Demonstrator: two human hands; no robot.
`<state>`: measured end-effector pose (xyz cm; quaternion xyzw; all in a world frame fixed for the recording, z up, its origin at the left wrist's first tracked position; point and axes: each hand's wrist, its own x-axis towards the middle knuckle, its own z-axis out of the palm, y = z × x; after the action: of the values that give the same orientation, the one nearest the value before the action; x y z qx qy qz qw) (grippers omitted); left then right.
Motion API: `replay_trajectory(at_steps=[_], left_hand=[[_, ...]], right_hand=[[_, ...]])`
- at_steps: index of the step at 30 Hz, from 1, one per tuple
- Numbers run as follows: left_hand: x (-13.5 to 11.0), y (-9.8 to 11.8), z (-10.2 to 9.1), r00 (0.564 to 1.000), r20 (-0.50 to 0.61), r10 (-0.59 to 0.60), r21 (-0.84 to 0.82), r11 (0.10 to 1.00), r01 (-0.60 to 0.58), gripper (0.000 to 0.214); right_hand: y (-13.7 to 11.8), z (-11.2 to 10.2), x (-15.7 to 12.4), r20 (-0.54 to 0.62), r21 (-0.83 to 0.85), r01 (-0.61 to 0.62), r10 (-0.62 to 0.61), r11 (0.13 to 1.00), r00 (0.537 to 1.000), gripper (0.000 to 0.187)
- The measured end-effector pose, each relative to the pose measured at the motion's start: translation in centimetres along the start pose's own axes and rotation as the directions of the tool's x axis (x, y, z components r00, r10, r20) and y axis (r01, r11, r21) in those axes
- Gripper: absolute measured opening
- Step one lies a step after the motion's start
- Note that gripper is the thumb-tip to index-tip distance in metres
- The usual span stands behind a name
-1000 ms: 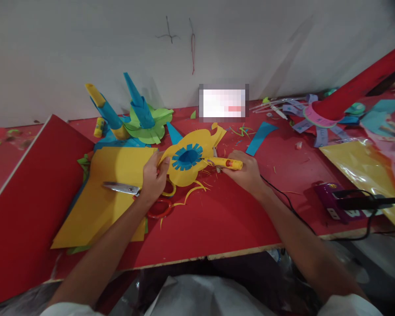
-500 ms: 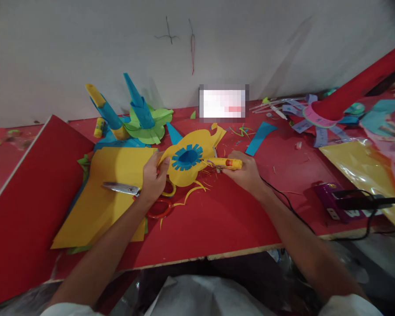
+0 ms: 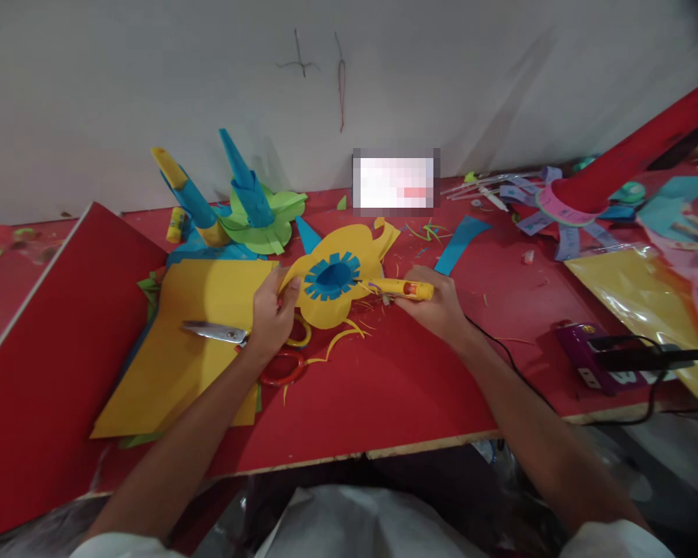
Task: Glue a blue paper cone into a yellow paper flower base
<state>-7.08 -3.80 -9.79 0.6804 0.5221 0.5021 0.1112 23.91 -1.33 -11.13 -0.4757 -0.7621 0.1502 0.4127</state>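
The yellow paper flower [image 3: 324, 311] is held over the red table [image 3: 407, 403], its left edge pinched between the thumb and fingers of the left hand [image 3: 274, 311]. The yellow glue gun [image 3: 404, 289] is gripped in the right hand [image 3: 439, 306], its tip aimed at the flower's blue fringed centre [image 3: 333, 277], and scissors [image 3: 216, 332] are partly hidden by the left wrist

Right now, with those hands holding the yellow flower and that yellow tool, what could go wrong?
The yellow tool looks like a glue gun: if hot, a slip near the blue tabs might burn the left hand. Its black cord runs beside the right forearm and could snag. The scissors lie by the left wrist, which might bump them.
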Motion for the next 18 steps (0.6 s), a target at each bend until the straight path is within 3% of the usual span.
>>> replay_trajectory(at_steps=[5,18], left_hand=[[0.08,0.21,0.05,1.0,0.008,-0.004,-0.015,1.0,0.005,0.035],[0.14,0.04,0.03,1.0,0.005,0.012,-0.032,0.999,-0.012,0.032]], right_hand=[[0.19,0.11,0.02,0.005,-0.071,-0.017,0.018,0.997,1.0,0.027],[-0.09,0.27,0.04,0.029,-0.032,0.008,-0.007,0.999,1.0,0.028]])
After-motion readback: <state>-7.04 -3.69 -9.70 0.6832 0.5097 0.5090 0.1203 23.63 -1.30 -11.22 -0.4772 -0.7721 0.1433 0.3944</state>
